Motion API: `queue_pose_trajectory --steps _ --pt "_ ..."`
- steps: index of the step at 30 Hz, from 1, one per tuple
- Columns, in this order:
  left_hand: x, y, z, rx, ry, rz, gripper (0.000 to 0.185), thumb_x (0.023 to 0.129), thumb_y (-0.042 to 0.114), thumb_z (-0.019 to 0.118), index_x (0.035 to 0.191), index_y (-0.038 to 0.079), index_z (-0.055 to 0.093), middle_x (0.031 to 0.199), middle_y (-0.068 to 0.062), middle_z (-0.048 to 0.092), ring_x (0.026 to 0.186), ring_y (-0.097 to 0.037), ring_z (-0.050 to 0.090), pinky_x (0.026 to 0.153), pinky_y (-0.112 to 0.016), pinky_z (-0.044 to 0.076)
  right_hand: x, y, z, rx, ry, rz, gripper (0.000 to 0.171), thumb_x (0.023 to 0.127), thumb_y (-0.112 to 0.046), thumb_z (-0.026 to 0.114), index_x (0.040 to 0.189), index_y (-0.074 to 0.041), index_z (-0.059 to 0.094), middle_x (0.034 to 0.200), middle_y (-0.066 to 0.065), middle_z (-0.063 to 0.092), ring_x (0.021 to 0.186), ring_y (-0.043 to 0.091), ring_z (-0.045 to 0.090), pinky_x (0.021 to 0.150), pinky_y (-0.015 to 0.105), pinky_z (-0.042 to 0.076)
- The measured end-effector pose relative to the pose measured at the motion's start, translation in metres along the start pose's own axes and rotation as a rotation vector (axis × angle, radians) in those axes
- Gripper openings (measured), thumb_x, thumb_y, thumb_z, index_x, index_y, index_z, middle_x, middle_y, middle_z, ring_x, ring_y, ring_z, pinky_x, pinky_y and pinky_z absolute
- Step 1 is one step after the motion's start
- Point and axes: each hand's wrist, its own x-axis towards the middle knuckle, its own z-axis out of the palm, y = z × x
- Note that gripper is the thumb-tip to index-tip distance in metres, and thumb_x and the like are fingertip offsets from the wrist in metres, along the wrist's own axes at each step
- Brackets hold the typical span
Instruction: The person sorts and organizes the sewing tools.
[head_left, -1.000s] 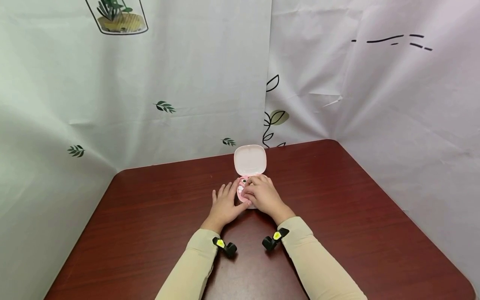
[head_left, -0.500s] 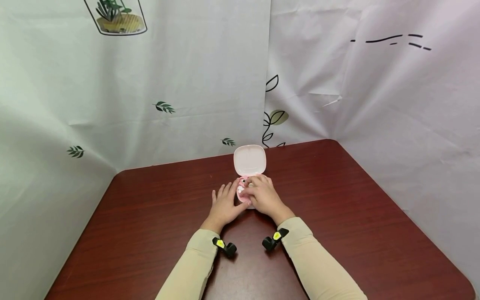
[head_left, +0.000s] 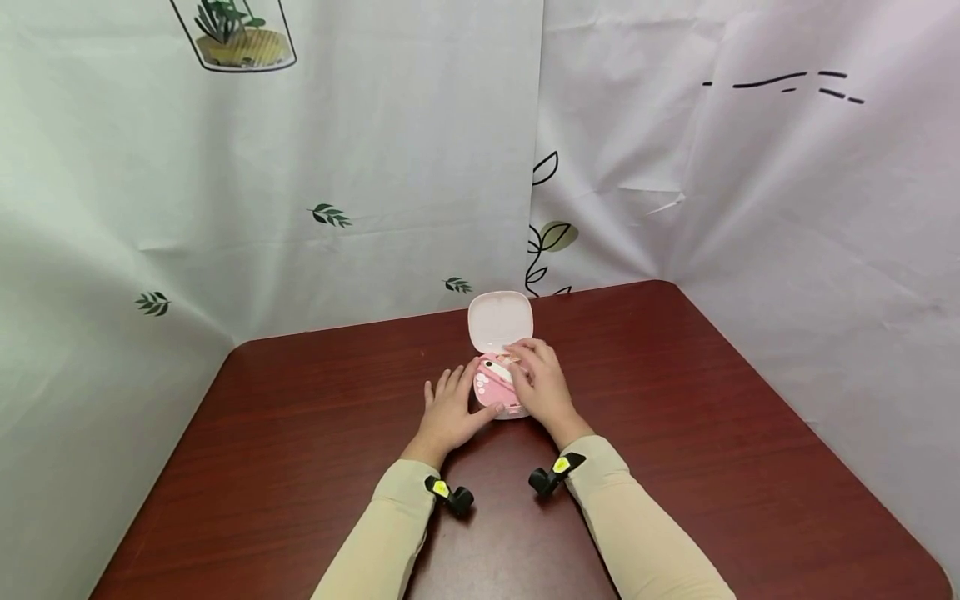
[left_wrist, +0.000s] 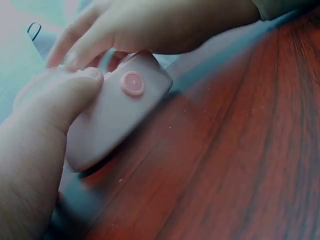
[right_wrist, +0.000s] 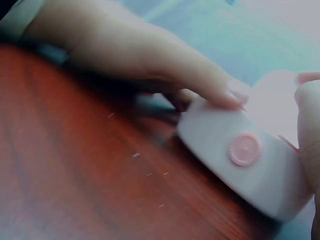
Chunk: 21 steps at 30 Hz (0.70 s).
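Pink case (head_left: pixel 495 388) lies open mid-counter, steadied by both hands.
Compared with a second ago, the right hand (head_left: pixel 543 383) has slid off the tray to its right edge, uncovering the white pieces inside; its fingers lie relaxed, gripping nothing. The left hand (head_left: pixel 448 412) braces the near-left side, thumb pressed on the shell. The lid (head_left: pixel 500 321) stands upright.

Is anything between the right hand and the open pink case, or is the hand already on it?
Nothing visible stands between them. The right hand already rests on the right side of the pink case; its lid stands raised behind. The left hand touches its left side.
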Motion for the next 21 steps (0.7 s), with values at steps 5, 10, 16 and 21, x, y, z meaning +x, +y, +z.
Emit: queue_pose_trajectory --steps 5,10,16,21 --pt "0.001 -0.002 -0.003 -0.35 0.087 -0.024 0.083 0.098 0.055 0.052 0.163 0.014 0.019 0.164 -0.016 0.028 0.152 -0.039 0.019 0.119 -0.065 0.004 0.0 0.014 -0.001 0.296 0.071 0.335 0.049 0.105 -0.013 0.05 0.152 -0.004 0.04 0.152 0.018 0.041 0.136 0.034 0.043 0.111 0.052 0.036" --pt "0.013 0.003 -0.002 -0.909 0.185 -0.064 0.065 0.108 0.045 0.033 0.164 0.02 0.01 0.169 -0.005 0.013 0.155 -0.026 0.011 0.123 -0.053 0.006 0.009 0.021 -0.001 0.512 -0.021 0.54 0.058 0.111 -0.031 0.035 0.164 -0.018 0.013 0.167 0.007 0.023 0.152 0.025 0.023 0.122 0.048 0.019" --pt "0.024 0.02 0.009 -1.101 0.189 -0.078 0.063 0.109 0.047 0.023 0.164 0.022 0.006 0.17 0.0 0.009 0.156 -0.02 0.009 0.124 -0.045 0.006 0.012 0.02 -0.004 0.576 -0.161 0.592 0.058 0.112 -0.035 0.027 0.164 -0.022 0.004 0.17 0.0 0.01 0.155 0.015 0.008 0.124 0.041 0.007" --pt "0.024 0.021 0.01 -1.145 0.165 -0.04 0.064 0.109 0.045 0.024 0.164 0.021 0.005 0.17 0.0 0.01 0.155 -0.019 0.011 0.124 -0.044 0.007 0.009 0.023 0.0 0.486 -0.171 0.553 0.059 0.112 -0.038 0.029 0.164 -0.02 0.009 0.169 -0.001 0.012 0.155 0.017 0.01 0.124 0.043 0.01"
